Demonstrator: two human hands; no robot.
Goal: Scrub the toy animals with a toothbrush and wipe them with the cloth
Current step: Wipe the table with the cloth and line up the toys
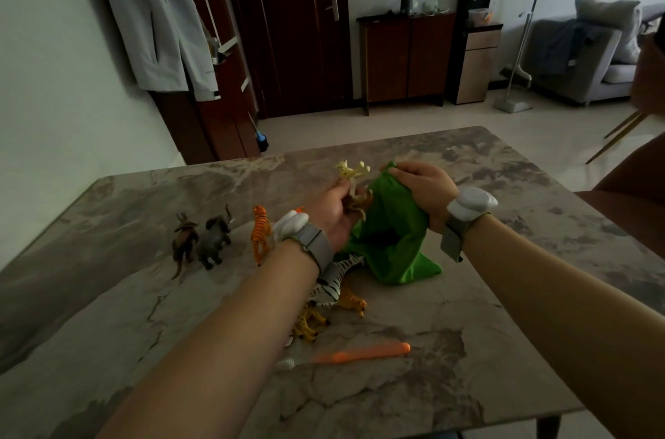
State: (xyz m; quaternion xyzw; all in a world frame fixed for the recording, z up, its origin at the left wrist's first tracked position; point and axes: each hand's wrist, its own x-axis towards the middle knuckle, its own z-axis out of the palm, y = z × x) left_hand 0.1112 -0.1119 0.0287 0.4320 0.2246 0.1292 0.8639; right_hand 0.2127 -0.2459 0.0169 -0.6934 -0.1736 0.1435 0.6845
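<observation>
**Status: two toys in left hand, cloth in right hand**

1. Left hand (333,208): I hold it palm up above the middle of the table (503,294). My fingers are curled round two toys at once. A pale toy (351,172) with spots sticks up past my fingertips on the far side. A brown toy (358,206) lies lower in my palm, against the cloth.

2. Right hand (423,192): my fingers are bunched tight on the top edge of the green cloth (392,244). The cloth hangs from this grip, just right of the left hand. Its lower end reaches the table beside the zebra.

3. Toothbrush (360,354): the orange toothbrush lies flat on the near part of the table, with its bristle end to the left. Neither hand touches it.

4. Toys on the table:
   - Left group, upright: a dark toy (185,240), an elephant (216,237) just beside it, and a tiger (259,231) further right.
   - Near group, lying down under my left wrist: a zebra (342,275), a small orange toy (351,302) and a yellow toy (307,325), all close together.

5. Wrists: each carries a grey band (306,233) with a white unit on it.
</observation>
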